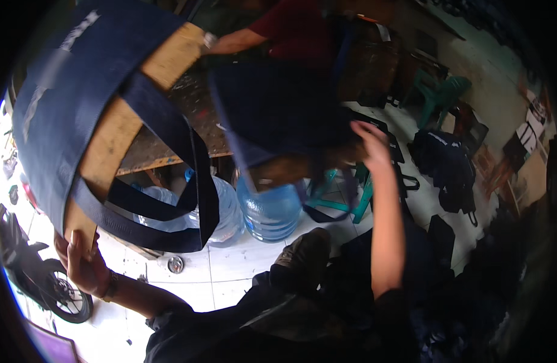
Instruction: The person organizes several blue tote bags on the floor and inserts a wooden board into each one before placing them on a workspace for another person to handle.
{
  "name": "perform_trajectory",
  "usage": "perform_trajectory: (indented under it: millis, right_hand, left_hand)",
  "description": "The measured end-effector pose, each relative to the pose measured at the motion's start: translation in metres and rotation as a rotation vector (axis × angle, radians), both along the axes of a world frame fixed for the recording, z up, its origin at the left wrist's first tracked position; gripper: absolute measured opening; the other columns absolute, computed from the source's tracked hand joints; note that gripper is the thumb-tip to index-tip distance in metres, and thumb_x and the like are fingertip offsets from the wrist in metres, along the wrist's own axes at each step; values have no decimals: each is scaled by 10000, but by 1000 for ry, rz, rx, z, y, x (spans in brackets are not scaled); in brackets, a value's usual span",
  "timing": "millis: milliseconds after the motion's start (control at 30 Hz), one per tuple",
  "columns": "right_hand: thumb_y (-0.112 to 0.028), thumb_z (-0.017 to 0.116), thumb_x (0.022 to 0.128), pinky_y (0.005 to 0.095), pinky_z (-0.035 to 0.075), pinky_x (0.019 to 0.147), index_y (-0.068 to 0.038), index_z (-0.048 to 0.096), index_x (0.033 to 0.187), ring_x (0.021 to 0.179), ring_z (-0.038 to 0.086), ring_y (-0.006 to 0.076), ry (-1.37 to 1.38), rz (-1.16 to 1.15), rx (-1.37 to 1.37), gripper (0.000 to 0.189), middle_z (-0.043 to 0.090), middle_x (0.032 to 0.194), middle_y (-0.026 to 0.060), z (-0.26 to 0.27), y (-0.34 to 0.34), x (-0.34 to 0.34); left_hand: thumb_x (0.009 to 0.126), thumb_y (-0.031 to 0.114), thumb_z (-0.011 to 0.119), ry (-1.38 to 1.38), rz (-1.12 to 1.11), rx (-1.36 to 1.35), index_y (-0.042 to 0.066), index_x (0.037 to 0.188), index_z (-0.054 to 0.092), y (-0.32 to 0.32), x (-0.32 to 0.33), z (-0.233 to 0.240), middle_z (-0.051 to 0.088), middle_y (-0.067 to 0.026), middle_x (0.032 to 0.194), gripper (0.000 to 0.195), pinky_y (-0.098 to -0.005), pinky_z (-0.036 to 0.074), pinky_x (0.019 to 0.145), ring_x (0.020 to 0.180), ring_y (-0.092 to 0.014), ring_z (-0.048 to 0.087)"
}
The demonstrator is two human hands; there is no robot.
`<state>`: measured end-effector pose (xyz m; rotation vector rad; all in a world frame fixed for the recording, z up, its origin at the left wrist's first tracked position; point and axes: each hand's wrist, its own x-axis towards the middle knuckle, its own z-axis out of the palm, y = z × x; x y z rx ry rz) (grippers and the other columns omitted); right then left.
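My left hand [83, 263] grips the lower end of a wooden board [112, 131] at the left. A dark blue fabric bag [83, 77] with pale printing is fitted over that board, and its webbing handles [199, 181] hang off to the right. My right hand [373, 143] is raised at the right edge of a second dark bag [278, 109], which also has a board [278, 172] in its opening; blur and shadow hide how the fingers hold it. Another person's hand [208, 43] touches the far end of the first board.
A worn wooden table [183, 145] stands before me. Large water bottles [269, 211] and a green plastic stool [364, 199] are beneath and beside it. Dark bags [446, 159] lie on the tiled floor at the right, near a green chair [441, 90]. A motorcycle [56, 290] is at the left.
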<state>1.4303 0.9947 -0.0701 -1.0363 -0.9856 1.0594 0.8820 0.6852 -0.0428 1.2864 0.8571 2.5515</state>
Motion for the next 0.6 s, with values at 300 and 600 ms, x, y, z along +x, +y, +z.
perform_trajectory:
  millis: [300,600]
  right_hand:
    - [-293,723,761,400,517,828,-70,717,969,819,677,305,-856,-357,346,305,706,848,135,-2,35,-68]
    - [-114,687,851,329,463,895,28,575,1174,1016,598,219,-386,-526,578,370,620,1111,124,-143,-296,16]
  left_hand:
    - [698,149,729,238,-86,260,-80,1198,510,62,58,-52,555,-235,1209,592,-522,442,963,1143,-378,530]
    - [760,-49,746,329,-1211,-316,-25,994,571,77,421,-5,646,-59,861,292,-255,480,726,783,-117,605]
